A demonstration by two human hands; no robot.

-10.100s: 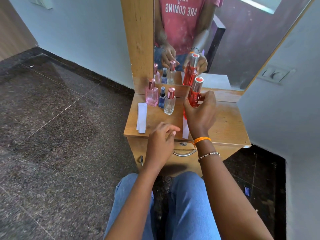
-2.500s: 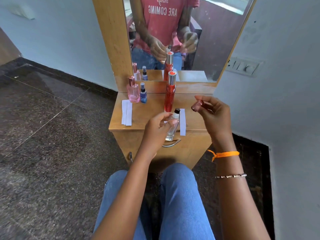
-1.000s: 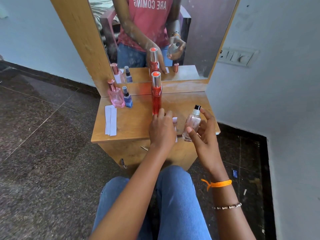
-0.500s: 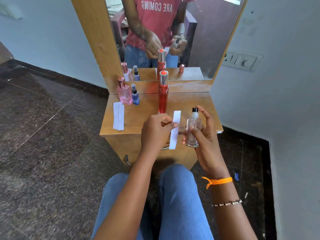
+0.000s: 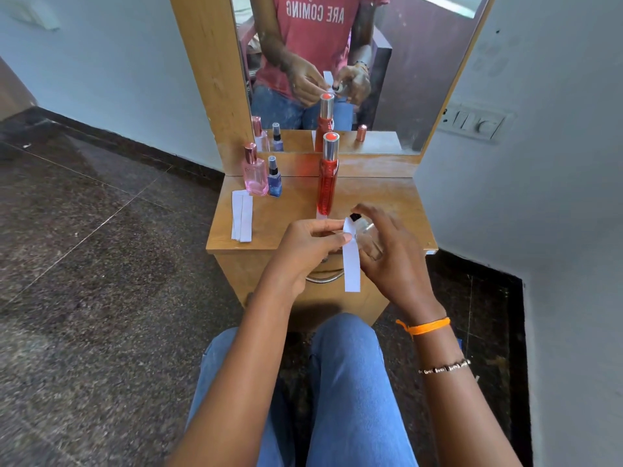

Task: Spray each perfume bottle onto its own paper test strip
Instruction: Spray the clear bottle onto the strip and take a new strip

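Observation:
My left hand (image 5: 312, 244) pinches a white paper test strip (image 5: 351, 264) by its upper end, and the strip hangs down over the table's front edge. My right hand (image 5: 387, 251) grips a small clear perfume bottle (image 5: 362, 230) with a black nozzle, tilted toward the strip and close to it, a finger over the nozzle. A tall red bottle (image 5: 327, 176) stands upright behind my hands on another strip. A pink bottle (image 5: 254, 173) and a small blue bottle (image 5: 274, 178) stand at the back left. Spare strips (image 5: 242, 215) lie on the left.
The small wooden dressing table (image 5: 397, 203) has a mirror (image 5: 404, 62) behind it. The bottle's rose-gold cap shows only as a reflection (image 5: 361, 133) in the mirror. A wall with a switch plate (image 5: 475, 121) is close on the right. My knees are under the table's front.
My left hand lifted the strip off the table and now holds it beside the bottle. My right hand brought the clear bottle closer and tilted its nozzle toward the strip.

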